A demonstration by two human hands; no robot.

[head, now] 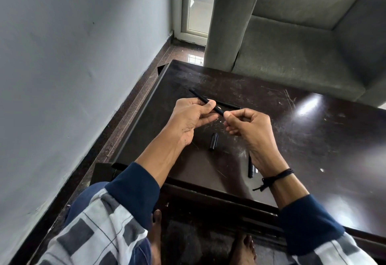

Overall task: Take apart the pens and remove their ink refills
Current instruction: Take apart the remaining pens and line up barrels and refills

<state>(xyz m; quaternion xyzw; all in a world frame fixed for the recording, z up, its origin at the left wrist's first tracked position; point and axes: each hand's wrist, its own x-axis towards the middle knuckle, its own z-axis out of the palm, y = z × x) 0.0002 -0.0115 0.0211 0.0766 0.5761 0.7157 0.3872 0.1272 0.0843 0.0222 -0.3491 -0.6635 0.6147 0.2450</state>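
The left hand (194, 116) grips a black pen (198, 96) by its barrel above the table (313, 139), while the right hand (246, 127) pinches its near end; it looks not yet apart. A loose cap (213, 141) at six o'clock and a pen part (251, 167) at five o'clock suggest work begun. Another pen (229, 105) waits at twelve o'clock, seemingly untouched.

Black pen (199, 96) and cap (214, 141); table (292, 129) seemingly dark brown; grey sofa (292, 56); navy cuffs (133, 183), grey-white checked sleeves (100, 223).
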